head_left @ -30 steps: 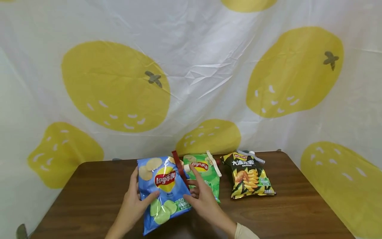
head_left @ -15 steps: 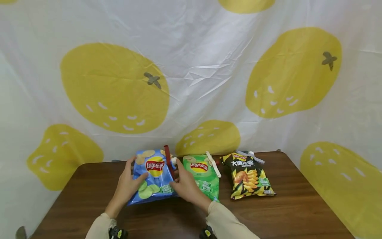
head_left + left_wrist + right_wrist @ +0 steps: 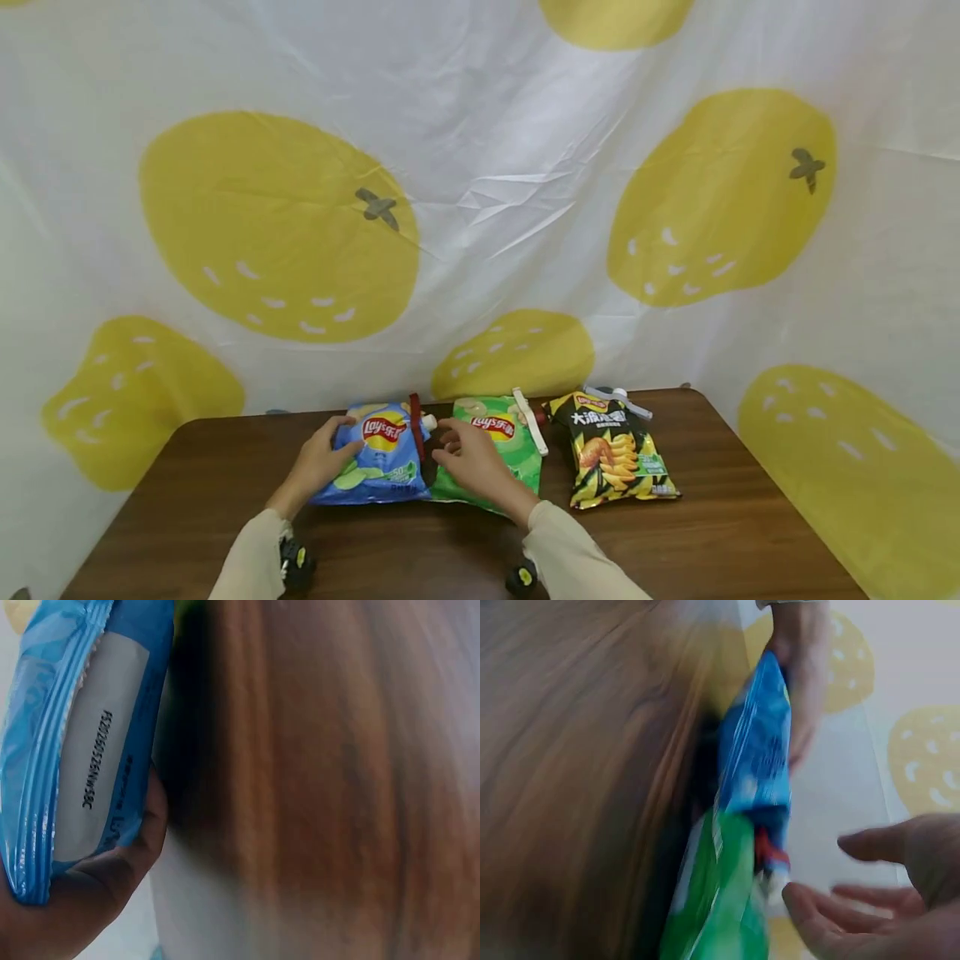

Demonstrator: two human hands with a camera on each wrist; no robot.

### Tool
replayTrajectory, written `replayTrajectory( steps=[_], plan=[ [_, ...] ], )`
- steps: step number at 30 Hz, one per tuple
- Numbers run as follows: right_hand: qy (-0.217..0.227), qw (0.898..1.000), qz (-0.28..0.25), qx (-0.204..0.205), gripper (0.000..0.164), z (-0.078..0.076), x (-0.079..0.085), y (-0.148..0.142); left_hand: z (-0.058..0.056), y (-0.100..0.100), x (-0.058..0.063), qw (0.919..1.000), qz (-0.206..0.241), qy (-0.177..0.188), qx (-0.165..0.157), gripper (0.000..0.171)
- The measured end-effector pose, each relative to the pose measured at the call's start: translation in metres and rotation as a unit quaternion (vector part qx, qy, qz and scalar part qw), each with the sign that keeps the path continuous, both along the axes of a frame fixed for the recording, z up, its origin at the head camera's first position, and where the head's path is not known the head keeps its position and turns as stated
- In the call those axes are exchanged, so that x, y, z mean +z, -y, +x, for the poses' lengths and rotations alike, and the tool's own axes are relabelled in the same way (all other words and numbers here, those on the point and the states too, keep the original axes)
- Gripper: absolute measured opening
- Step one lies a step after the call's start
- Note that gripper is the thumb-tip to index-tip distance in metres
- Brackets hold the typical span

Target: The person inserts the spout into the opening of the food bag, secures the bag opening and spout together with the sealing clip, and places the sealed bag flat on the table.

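Note:
A blue Lay's chip bag (image 3: 378,467) lies on the table, with a red bag clip (image 3: 417,429) with a white cap across its right end. My left hand (image 3: 315,462) holds the bag's left end, thumb over the front; in the left wrist view a finger (image 3: 152,817) bends round the bag's edge. To the right, my right hand (image 3: 472,458) hovers apart from the blue bag, over a green Lay's bag (image 3: 517,475). In the right wrist view its fingers (image 3: 817,919) and thumb are spread with nothing between them.
A white clip (image 3: 531,423) with a red cap sits on the green bag. Farther right lies a black and yellow chip bag (image 3: 618,454) with a grey clip (image 3: 621,402). The wooden table (image 3: 712,517) ends at a lemon-print cloth (image 3: 495,233) behind.
The blue bag, held raised in both hands, has moved back and left and down onto the table beside the green bag. My right hand has let go of its clipped end.

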State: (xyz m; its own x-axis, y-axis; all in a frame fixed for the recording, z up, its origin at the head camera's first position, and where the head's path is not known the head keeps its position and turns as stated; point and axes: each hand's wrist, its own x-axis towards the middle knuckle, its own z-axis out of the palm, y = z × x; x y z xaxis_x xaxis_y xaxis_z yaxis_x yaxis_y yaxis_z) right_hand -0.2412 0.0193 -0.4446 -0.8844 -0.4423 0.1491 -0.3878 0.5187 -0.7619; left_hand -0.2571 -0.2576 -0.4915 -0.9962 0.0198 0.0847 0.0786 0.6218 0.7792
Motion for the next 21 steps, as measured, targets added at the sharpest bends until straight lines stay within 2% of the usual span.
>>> replayTrajectory(
  steps=[3,6,8,12,15,18,21],
  plan=[
    [-0.052,0.993,0.09,0.061,0.041,0.006,-0.004,-0.018,0.0,0.009,-0.004,0.9999,-0.003,0.007,0.007,0.051],
    [-0.108,0.974,0.169,0.109,0.034,0.015,-0.006,-0.032,0.0,0.016,-0.002,0.9999,-0.011,-0.001,0.008,0.051],
    [-0.138,0.964,0.192,0.121,0.028,0.02,-0.007,-0.038,-0.001,0.019,0.0,0.9997,-0.025,-0.006,0.004,0.052],
    [-0.162,0.96,0.195,0.119,0.02,0.024,-0.006,-0.046,0.002,0.019,0.003,0.9966,-0.077,-0.03,-0.006,0.057],
    [-0.183,0.96,0.175,0.121,0.016,0.026,-0.005,-0.053,0.013,0.011,0.007,0.9887,-0.132,-0.071,0.01,0.061],
    [-0.217,0.96,0.136,0.111,0.014,0.029,-0.002,-0.067,0.03,-0.004,0.014,0.9742,-0.176,-0.136,0.034,0.063],
    [-0.261,0.957,0.102,0.076,0.016,0.032,0.005,-0.085,0.047,-0.022,0.022,0.9539,-0.205,-0.216,0.042,0.064]
  ],
)
